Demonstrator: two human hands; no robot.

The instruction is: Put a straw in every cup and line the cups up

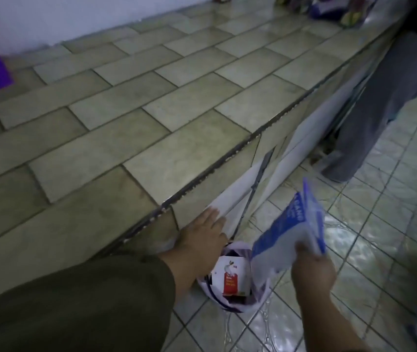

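rests left hand [202, 235] flat, fingers straight, on near counter front [194, 204]; grips blue-white packet [291, 229] in right hand [314, 273] above floor bag [237, 308]; shows no cups or straws, perhaps inside packet; risks packet slipping from edge grip, spilling.

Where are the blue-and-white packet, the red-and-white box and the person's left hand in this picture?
blue-and-white packet [291, 229]: head view, middle of its printed face.
red-and-white box [230, 276]: head view, middle of its front face.
left hand [202, 236]: head view, back of the hand.
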